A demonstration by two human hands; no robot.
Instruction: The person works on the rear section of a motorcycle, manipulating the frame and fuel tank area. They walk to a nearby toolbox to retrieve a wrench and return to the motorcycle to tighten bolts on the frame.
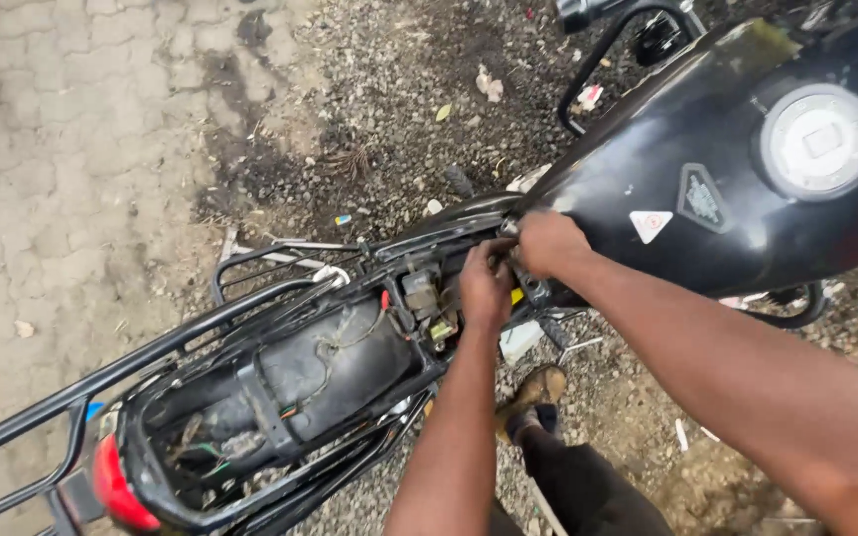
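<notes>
where the black fuel tank (737, 189) meets the open frame of the motorcycle (350, 337), both hands are at work on the same spot. the left hand (486, 285) sits just behind the tank's rear edge, fingers curled down into the exposed wiring and small electrical parts (424, 298); it is closed around something small there, though what it grips cannot be told. the right hand (548, 243) lies touching the tank's rear tip, fingers bent and pressed against the same cluster of parts (its fingertips are hidden by the left hand, so its exact hold cannot be told). the two hands touch each other.

the seat is off: behind the tank, the black under-seat tray (320, 377) lies bare, with loose thin wires across it. further back from the tank, at the tail, is the red rear light (111, 486), and beside it the black tubular rear rack (42, 417). on top of the tank sits a round silver filler cap (819, 141), with two small stickers (677, 208) between it and the hands.

below the tank, on the near side of the bike, the person's brown shoe (538, 389) and dark trouser leg (588, 486) show on gravel ground (399, 89). well away from the tank, beyond the bike, the ground turns to grey paving blocks (62, 149).
</notes>
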